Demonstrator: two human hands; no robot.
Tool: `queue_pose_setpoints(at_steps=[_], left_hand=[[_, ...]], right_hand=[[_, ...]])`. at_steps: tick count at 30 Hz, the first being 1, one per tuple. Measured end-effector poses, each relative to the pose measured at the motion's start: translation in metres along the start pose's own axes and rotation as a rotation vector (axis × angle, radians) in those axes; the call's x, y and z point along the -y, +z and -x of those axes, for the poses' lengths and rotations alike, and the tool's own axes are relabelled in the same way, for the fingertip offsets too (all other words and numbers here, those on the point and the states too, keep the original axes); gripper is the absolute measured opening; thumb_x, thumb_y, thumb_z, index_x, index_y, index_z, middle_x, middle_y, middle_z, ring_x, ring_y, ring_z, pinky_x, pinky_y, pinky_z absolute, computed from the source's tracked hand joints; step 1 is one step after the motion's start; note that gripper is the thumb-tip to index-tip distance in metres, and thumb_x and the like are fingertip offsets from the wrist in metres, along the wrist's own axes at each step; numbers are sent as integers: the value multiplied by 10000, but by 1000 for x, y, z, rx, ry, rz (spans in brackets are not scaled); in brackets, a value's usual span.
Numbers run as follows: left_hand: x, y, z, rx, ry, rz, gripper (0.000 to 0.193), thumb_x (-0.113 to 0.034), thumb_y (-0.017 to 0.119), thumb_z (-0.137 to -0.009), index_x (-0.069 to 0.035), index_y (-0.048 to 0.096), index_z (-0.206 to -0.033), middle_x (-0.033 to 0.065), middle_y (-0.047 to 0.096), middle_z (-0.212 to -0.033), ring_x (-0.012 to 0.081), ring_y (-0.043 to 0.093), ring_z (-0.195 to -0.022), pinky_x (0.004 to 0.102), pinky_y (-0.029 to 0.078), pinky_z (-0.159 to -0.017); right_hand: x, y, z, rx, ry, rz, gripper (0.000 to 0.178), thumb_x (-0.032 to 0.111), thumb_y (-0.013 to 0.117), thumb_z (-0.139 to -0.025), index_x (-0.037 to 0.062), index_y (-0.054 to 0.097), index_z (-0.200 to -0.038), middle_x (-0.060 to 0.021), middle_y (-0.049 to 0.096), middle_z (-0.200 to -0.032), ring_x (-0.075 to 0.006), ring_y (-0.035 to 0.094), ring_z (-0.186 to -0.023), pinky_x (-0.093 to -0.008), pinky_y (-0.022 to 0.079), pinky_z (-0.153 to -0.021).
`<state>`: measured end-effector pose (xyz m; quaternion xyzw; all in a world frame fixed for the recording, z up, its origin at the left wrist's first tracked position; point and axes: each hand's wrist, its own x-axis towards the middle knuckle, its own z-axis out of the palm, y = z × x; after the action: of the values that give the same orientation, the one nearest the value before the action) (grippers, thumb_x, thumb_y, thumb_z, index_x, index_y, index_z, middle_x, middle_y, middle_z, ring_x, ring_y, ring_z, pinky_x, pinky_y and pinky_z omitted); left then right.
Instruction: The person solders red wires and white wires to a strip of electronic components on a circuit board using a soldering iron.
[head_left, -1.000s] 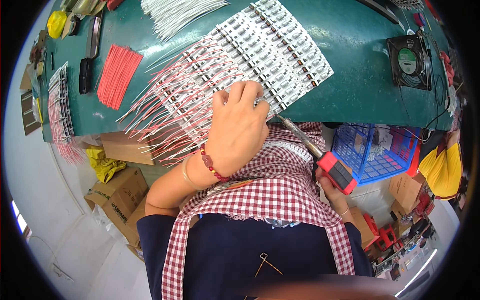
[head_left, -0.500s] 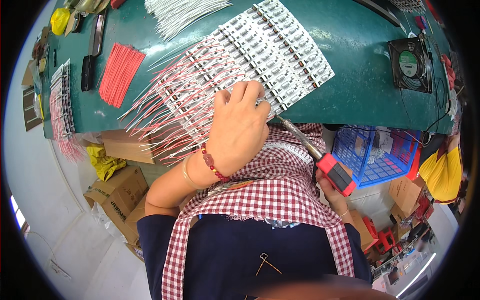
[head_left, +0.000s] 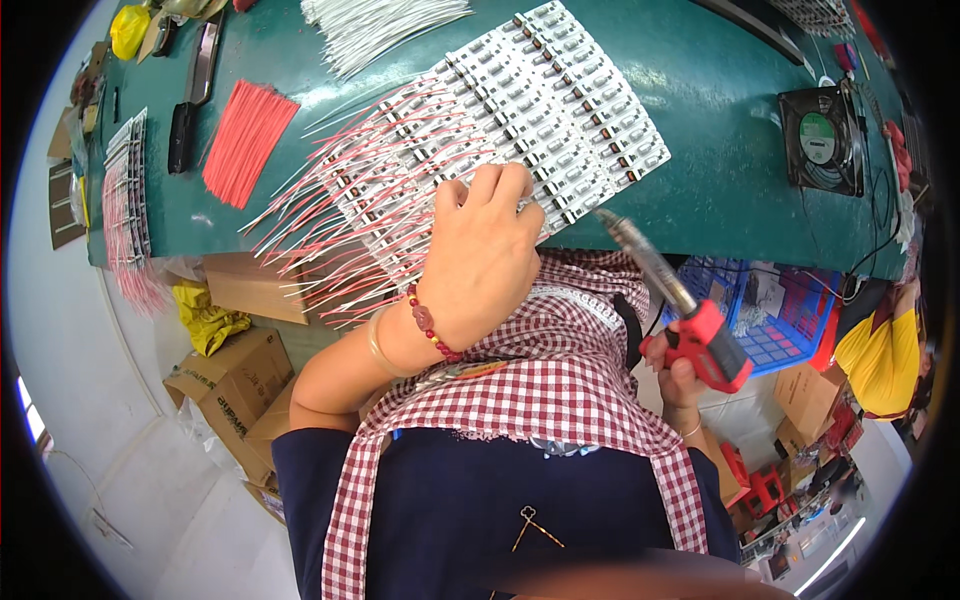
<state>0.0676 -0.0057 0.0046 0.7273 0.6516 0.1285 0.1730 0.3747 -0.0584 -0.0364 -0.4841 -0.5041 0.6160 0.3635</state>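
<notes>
A panel of white circuit boards (head_left: pixel 560 110) lies slantwise at the table's near edge, with small dark and grey parts in rows. Thin red and white wires (head_left: pixel 345 195) stick out from its left part. My left hand (head_left: pixel 485 240) rests over the panel's near edge, fingers curled and closed; whatever is pinched under them is hidden. On the right, my right hand (head_left: pixel 678 375) grips a red and black soldering gun (head_left: pixel 712 345). Its metal barrel slants up and left, and the tip is just off the panel's near right edge.
Bundles of red wires (head_left: pixel 248 140) and white wires (head_left: pixel 375 30) lie on the green table (head_left: pixel 720 190). Another wired panel (head_left: pixel 127 200) sits at the far left. A black fan (head_left: pixel 820 140) stands at the right. Below the table's edge are a blue basket (head_left: pixel 770 345) and cardboard boxes (head_left: pixel 235 390).
My right hand has drawn the soldering gun to the right, so its tip has come away from beside my left fingers. The left hand has stayed nearly in place.
</notes>
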Motion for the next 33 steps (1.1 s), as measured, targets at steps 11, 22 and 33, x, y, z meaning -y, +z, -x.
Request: queue_pose_setpoints(at_steps=[11, 22, 33], left_hand=[[22, -13, 27, 48, -102, -161, 843, -427, 834, -666, -142, 497, -1384, 138, 404, -1468, 343, 351, -1378, 647, 281, -1042], [39, -61, 42, 168, -131, -219, 573, -345, 812, -709, -131, 620, -1204, 68, 579, -1206, 262, 515, -1184, 564, 345, -993], [143, -19, -140, -433, -94, -531, 129, -167, 714, -807, -122, 696, -927, 26, 617, -911, 219, 569, -930, 386, 402, -797]], right_hand=[[52, 23, -153, 181, -24, -740, 446, 366, 603, -957, 37, 505, -1242, -339, 194, -1573, -445, 179, -1491, -628, 210, -1176], [44, 61, -119, 184, 141, -788, 391, 341, 659, -905, 52, 535, -1137, -302, 344, -1527, -410, 245, -1482, -620, 233, -1175], [57, 37, -121, 124, 24, -849, 350, 324, 616, -939, 60, 515, -1145, -338, 330, -1514, -426, 266, -1466, -670, 294, -1127]])
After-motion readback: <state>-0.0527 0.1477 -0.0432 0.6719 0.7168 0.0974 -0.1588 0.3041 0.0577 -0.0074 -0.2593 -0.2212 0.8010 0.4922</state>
